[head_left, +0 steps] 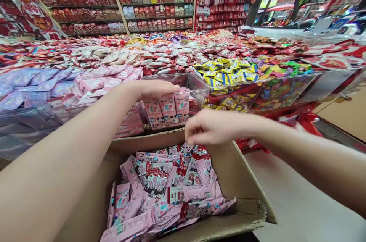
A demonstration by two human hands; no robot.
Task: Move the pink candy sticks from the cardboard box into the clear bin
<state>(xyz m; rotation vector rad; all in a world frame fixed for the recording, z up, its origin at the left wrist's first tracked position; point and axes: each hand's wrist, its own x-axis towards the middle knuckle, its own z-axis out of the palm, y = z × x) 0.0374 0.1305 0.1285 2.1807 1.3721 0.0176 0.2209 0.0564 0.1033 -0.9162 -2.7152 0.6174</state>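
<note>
At the left, a row of upright packets (167, 111) in the clear bin (201, 98) is being covered by the left hand (156, 88); if too much weight is being put on it, the packets could be bent, and by a sideways push the row could be tilted. In the middle, loose packets (171, 186) are being held at all angles in the box (230, 165), so neighbours could be dragged up or wrappers creased if one is being pulled. At the right, the wrist could be scraped on the cardboard edge if the right hand (201, 127) is being dipped carelessly.

The left arm is being stretched in from the lower left, its hand being held flat and palm down, fingers straight; nothing is being gripped, and contact cannot be told. The right arm is being slanted in from the right, its fingers being curled downward above the box's far edge. A packet's end (187, 148) is being shown just below; whether it is being pinched cannot be told through the blur.
</note>
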